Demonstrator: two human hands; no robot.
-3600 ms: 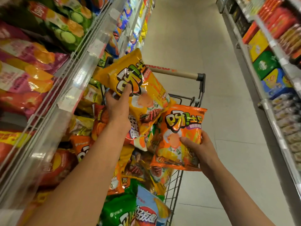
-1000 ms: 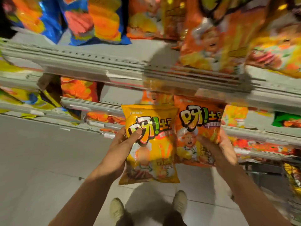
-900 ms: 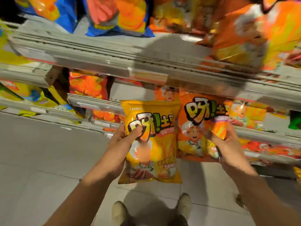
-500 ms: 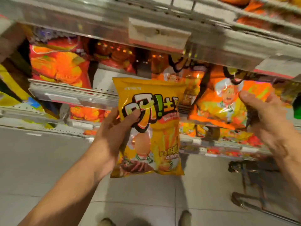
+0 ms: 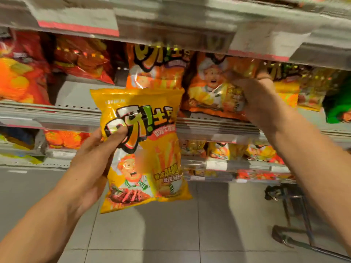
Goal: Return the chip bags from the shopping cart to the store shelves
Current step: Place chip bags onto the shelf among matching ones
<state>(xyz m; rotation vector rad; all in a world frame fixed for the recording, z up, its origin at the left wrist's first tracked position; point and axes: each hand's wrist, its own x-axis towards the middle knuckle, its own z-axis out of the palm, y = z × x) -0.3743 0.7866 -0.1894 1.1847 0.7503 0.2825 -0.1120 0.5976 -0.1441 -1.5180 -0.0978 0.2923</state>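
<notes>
Hands gripping yellow bag (image 5: 144, 149) and orange bag (image 5: 212, 88), shelf edge (image 5: 171, 21) overhead, cart base (image 5: 296, 224) right.

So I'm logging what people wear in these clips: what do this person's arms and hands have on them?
Both forearms are bare as far as the view shows, with no sleeve in sight. The left hand has no glove, ring or watch visible. The right hand is also ungloved; a thin dark line crosses near its fingers, possibly a band, but blur hides what it is.
</notes>
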